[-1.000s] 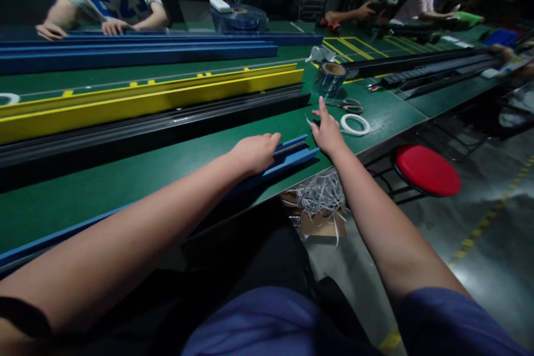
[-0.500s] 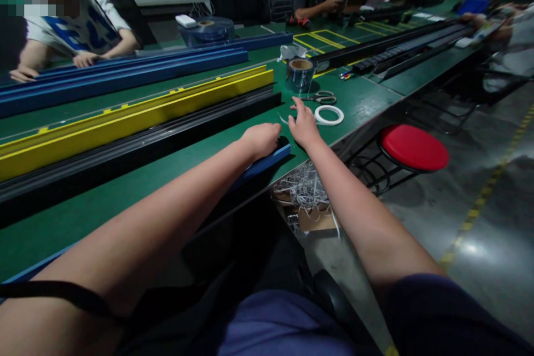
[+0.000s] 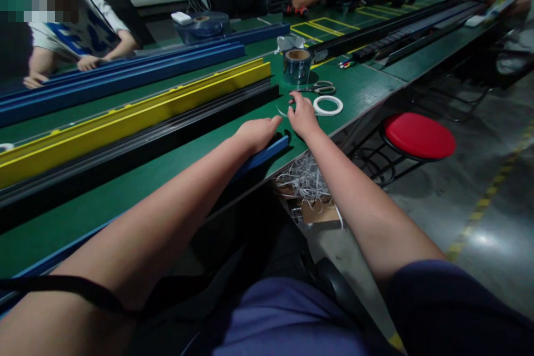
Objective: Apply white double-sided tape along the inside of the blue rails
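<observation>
Head camera view, looking down along both forearms at a long green table (image 3: 367,86). The left hand (image 3: 256,132) sits palm down on the far end of a blue rail (image 3: 267,157) that runs along the near edge of the table, right at the corner. Its fingers are bent over the top of the rail, but honestly I can't tell whether it's really gripping or just resting there. The right hand (image 3: 302,117) is just beside it, a little past the rail's end, flat and loose with the fingers apart and nothing in it. Its fingertips are right by a thin white strip (image 3: 282,114) lying on the table; can't make out if they actually touch it.

Just past the right hand there's a white tape ring (image 3: 328,105) lying flat, then a pair of scissors (image 3: 319,88), then a shiny roll of tape (image 3: 297,65) standing upright. To the left, parallel to the blue rail but well apart from it, run a black rail (image 3: 146,142) and a yellow rail (image 3: 146,114), with more blue ones (image 3: 125,69) behind. A co-worker's hands (image 3: 89,61) rest on those. Under the table corner is a cardboard box (image 3: 317,212) with a tangle of white strips, and a red stool (image 3: 419,136) stands nearby on the floor.
</observation>
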`<state>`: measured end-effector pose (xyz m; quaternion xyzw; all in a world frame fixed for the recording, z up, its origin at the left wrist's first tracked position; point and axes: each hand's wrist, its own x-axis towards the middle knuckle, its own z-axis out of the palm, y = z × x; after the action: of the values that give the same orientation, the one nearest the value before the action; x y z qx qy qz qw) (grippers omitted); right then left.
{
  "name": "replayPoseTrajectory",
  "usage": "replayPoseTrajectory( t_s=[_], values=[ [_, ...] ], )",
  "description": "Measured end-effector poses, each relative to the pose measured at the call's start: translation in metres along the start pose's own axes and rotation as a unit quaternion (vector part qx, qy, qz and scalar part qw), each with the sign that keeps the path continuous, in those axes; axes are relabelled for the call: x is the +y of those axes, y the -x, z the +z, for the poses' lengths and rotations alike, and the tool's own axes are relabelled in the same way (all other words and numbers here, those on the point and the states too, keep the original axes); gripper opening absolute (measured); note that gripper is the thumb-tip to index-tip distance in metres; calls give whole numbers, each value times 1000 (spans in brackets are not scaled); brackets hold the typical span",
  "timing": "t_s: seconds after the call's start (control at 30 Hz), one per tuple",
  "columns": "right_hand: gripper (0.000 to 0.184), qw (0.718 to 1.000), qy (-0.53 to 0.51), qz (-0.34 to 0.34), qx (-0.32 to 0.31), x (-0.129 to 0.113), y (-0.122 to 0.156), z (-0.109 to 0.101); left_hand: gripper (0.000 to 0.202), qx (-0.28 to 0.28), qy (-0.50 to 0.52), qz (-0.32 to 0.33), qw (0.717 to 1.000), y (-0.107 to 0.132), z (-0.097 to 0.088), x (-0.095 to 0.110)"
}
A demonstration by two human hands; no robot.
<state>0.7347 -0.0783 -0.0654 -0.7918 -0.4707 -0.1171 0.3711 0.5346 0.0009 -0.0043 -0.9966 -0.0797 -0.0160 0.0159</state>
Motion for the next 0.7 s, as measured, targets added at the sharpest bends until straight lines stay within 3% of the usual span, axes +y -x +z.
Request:
replayPoseTrajectory(
  t_s=[0.2,0.47,0.7],
  values=[
    [54,1000,-4,3,6,-1,0,-5,57,49,7,57,997,56,0,-26],
    [55,1000,24,6,15,0,-1,-7,81,6,22,17,1000,146,-6,-62],
    [55,999,49,18,6,-2,-2,-11,78,-11,49,0,999,219,-14,-86]
  ],
)
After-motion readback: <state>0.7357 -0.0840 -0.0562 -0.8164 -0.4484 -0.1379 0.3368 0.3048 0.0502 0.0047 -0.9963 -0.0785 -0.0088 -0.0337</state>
